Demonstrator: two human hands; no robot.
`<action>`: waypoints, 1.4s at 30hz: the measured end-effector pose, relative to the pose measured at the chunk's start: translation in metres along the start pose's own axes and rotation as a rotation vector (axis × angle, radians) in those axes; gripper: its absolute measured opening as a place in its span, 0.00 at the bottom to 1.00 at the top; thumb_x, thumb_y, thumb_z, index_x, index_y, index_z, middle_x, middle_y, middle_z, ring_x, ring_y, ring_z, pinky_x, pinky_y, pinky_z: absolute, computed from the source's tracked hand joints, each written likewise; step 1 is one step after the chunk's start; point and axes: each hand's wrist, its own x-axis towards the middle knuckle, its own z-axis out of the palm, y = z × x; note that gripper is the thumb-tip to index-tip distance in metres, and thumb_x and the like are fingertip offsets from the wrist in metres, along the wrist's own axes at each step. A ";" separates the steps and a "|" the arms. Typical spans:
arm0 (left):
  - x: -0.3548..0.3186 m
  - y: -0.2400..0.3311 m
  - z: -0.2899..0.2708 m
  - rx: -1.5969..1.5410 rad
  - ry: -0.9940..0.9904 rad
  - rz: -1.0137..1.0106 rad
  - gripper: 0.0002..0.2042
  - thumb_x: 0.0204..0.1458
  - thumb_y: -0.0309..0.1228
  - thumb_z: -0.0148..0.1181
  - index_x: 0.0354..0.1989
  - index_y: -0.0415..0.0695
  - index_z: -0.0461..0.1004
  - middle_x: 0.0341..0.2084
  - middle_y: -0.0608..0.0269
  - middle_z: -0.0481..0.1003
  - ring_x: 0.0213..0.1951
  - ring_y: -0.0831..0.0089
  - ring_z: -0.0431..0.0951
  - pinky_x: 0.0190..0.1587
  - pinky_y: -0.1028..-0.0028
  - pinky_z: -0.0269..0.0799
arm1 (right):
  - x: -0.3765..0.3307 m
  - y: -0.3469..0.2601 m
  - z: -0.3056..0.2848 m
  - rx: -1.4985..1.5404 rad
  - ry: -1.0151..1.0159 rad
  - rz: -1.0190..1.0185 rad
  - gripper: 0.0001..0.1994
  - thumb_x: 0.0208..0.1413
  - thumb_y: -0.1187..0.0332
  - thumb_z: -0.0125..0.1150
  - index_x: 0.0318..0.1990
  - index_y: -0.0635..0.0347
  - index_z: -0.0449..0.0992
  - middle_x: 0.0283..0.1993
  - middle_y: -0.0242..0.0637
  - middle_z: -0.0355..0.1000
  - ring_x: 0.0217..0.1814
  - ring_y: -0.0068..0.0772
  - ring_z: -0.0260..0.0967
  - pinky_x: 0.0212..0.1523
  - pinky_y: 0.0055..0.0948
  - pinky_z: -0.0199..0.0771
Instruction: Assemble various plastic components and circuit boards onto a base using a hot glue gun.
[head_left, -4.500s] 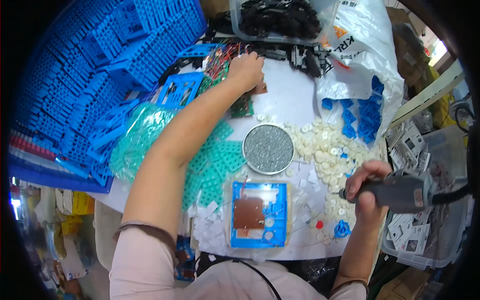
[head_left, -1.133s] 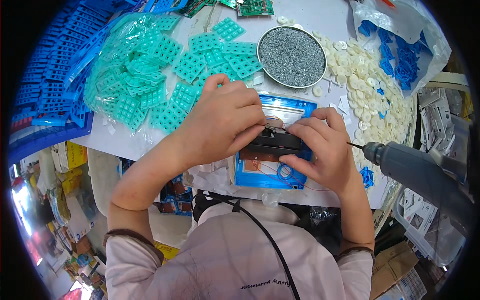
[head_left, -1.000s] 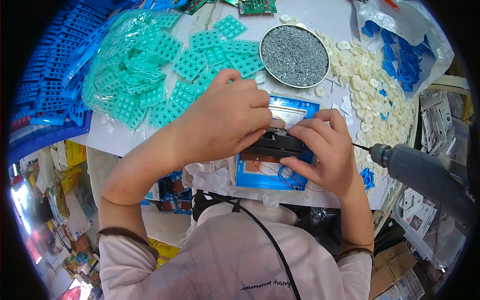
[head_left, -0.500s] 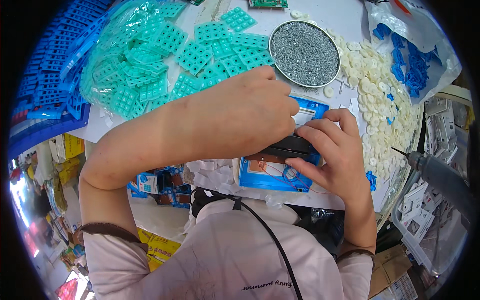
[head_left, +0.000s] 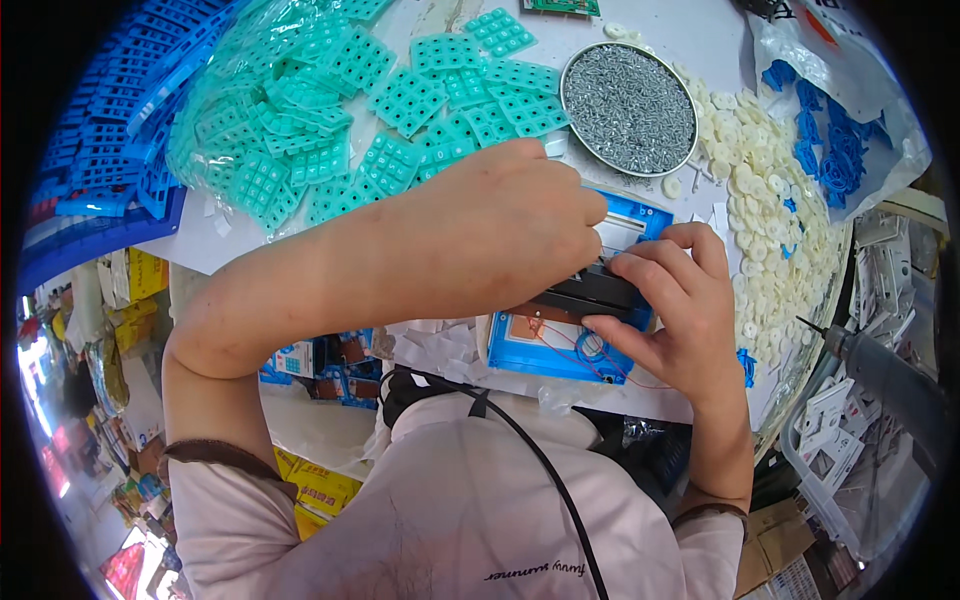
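Note:
A blue plastic casing [head_left: 560,362] lies on the table in front of me, with thin red wires and a brown board [head_left: 527,328] inside it. Across its middle sits a long black plastic part [head_left: 590,294]. My right hand [head_left: 682,305] grips the right end of this part, thumb on the near side and fingers on the far side. Curled over the casing from the left, my left hand [head_left: 535,225] is closed; its fingertips, and whatever is in them, are hidden behind the knuckles.
Beyond my left forearm lie turquoise rubber keypads [head_left: 405,100]. A round dish of small screws [head_left: 628,110] stands past the casing. Cream plastic discs [head_left: 765,215] spread on the right, near a hanging electric screwdriver [head_left: 870,365]. Blue plastic frames [head_left: 95,150] are stacked far left.
The table and everything on it have shifted slightly to the right in the view. Both hands stay at the casing with nearly the same hold.

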 end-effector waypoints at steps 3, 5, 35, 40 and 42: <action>0.004 0.004 -0.006 0.080 -0.096 0.024 0.09 0.51 0.33 0.60 0.37 0.44 0.80 0.30 0.66 0.70 0.37 0.67 0.75 0.44 0.66 0.68 | 0.002 -0.005 -0.002 -0.027 -0.040 0.009 0.24 0.42 0.57 0.74 0.47 0.56 0.78 0.38 0.33 0.71 0.44 0.44 0.65 0.50 0.46 0.66; 0.001 0.010 -0.007 0.131 -0.098 0.019 0.08 0.50 0.32 0.60 0.36 0.42 0.79 0.30 0.65 0.70 0.37 0.67 0.75 0.43 0.67 0.68 | 0.007 -0.010 -0.006 -0.070 -0.091 -0.015 0.24 0.44 0.56 0.72 0.48 0.55 0.78 0.37 0.33 0.70 0.43 0.43 0.65 0.51 0.46 0.65; 0.006 -0.005 0.012 -0.475 -0.119 -0.370 0.09 0.52 0.30 0.60 0.26 0.36 0.78 0.21 0.47 0.77 0.27 0.49 0.78 0.32 0.55 0.72 | 0.013 -0.033 -0.006 0.007 -0.275 0.058 0.27 0.43 0.68 0.73 0.53 0.59 0.72 0.50 0.43 0.70 0.51 0.51 0.64 0.53 0.46 0.66; 0.008 -0.010 0.022 -0.502 -0.096 -0.293 0.08 0.51 0.29 0.60 0.27 0.37 0.80 0.21 0.46 0.77 0.26 0.49 0.78 0.31 0.57 0.72 | 0.014 -0.031 -0.006 0.023 -0.271 0.041 0.28 0.43 0.68 0.73 0.55 0.59 0.72 0.50 0.43 0.70 0.51 0.52 0.64 0.54 0.46 0.66; 0.008 -0.012 0.019 -0.509 -0.108 -0.256 0.08 0.51 0.30 0.60 0.27 0.37 0.80 0.21 0.46 0.77 0.26 0.50 0.79 0.31 0.58 0.73 | 0.013 -0.028 -0.007 0.042 -0.241 0.029 0.29 0.42 0.68 0.74 0.55 0.59 0.72 0.49 0.42 0.71 0.50 0.50 0.65 0.54 0.46 0.66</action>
